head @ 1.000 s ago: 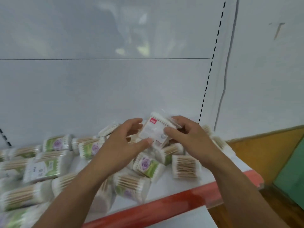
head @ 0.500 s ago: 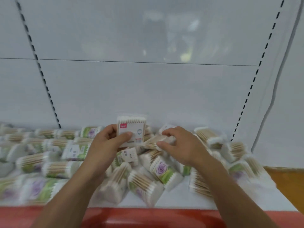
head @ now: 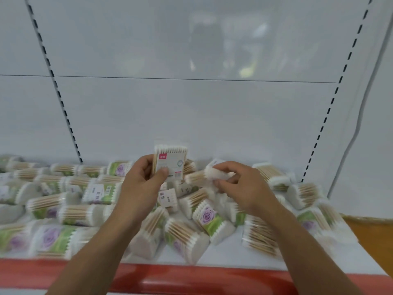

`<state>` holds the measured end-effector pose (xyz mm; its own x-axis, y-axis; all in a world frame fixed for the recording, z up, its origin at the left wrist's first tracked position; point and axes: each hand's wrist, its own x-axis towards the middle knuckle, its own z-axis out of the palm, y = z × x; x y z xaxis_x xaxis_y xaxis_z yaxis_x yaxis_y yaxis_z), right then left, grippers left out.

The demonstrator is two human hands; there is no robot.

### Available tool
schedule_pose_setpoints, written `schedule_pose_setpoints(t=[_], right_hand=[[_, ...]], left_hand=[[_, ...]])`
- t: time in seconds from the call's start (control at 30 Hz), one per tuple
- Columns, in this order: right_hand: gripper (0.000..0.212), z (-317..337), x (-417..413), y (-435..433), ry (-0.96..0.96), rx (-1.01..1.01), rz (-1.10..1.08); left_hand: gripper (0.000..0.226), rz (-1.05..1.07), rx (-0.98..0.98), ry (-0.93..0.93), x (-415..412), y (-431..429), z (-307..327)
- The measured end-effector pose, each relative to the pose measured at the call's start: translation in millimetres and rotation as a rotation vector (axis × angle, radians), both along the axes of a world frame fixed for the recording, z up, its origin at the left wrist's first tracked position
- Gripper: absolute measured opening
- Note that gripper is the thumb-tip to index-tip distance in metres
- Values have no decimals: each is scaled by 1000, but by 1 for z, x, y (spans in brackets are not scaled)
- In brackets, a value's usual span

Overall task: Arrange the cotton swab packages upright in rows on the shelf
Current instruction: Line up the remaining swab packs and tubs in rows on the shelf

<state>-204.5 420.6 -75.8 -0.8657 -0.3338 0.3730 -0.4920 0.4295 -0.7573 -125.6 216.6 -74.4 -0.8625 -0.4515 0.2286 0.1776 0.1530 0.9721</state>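
Starting with the big stuff, we've got the white back panel filling the whole upper part of the frame. Two dashed slotted strips run down it, one at the upper left and one at the right. Under that sits the white shelf, with its red front edge running along the bottom of the frame. A bit of orange wall peeks in at the lower right.

The pile of cotton swab packages covers the shelf from the left edge nearly to the right strip. They all lie on their sides and overlap every which way. Lots of them have a green label with a purple flower, and the ones near the edges are pretty blurry.

Our left hand is in the middle of the frame, its fingers gripping a flat package with a red tag. The thumb lies across the front and the package stands upright above the pile.

Our right hand is just to the right, fingers curled round a sideways package by its white cotton end. Its stick end points toward the upright one, and we can't tell if the two touch.
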Motion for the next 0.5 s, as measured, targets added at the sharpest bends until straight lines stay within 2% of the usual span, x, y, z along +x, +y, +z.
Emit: schedule_pose_setpoints(t=[0.1, 0.3, 0.4, 0.5], right_hand=[[17, 8, 6, 6, -86, -199, 49], [12, 21, 15, 26, -179, -304, 131], [10, 22, 19, 23, -154, -278, 111], [7, 21, 20, 16, -155, -314, 81]], left_hand=[[21, 2, -31, 7, -4, 7, 4], [22, -19, -15, 18, -9, 16, 13], [15, -143, -18, -4, -5, 31, 15], [33, -310, -12, -35, 1, 47, 14]])
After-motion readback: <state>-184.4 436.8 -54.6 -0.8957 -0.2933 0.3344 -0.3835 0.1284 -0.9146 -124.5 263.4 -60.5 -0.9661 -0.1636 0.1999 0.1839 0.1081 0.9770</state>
